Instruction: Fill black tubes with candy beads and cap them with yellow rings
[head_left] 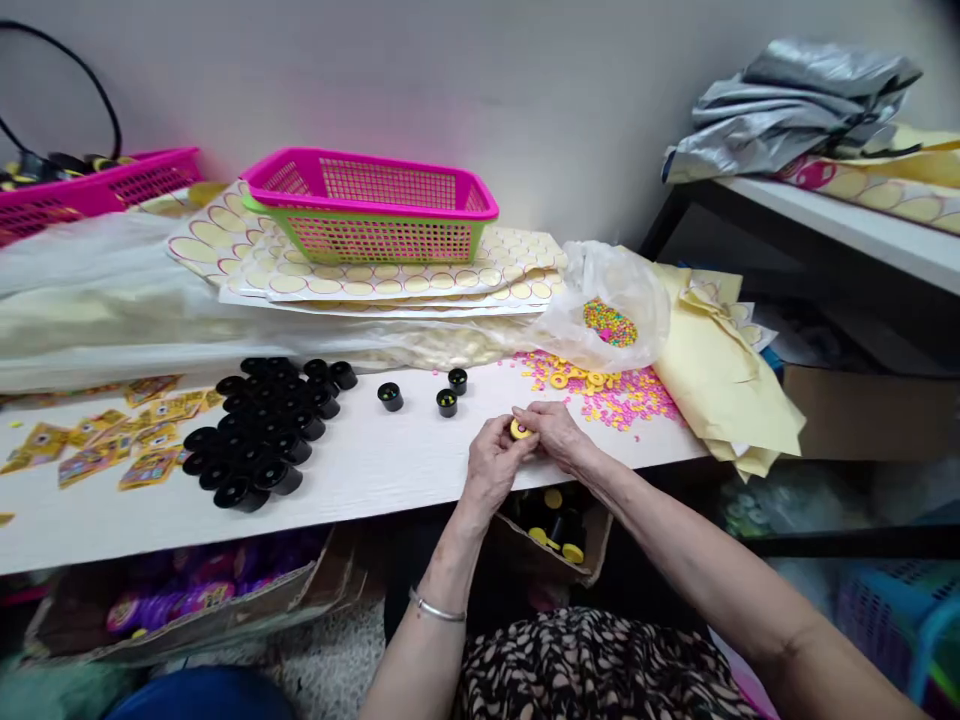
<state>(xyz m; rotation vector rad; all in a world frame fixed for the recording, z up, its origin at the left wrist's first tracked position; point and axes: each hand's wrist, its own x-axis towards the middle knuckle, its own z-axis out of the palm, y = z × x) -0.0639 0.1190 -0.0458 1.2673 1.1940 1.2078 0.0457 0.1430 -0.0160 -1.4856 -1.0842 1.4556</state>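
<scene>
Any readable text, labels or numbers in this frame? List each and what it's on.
None legible.
Printed yellow packets on the table: graphics visible, lettering too blurred to read.
Sticker sheets under the pink basket: blank ovals, no print.
Yellow disc held between left hand and right hand: no marking visible.
Purple items below the table: too blurred to read.

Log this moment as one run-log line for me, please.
left hand: pinching yellow lid | right hand: pinching same lid | nearby: black cups, coloured beads | surface: white table
</scene>
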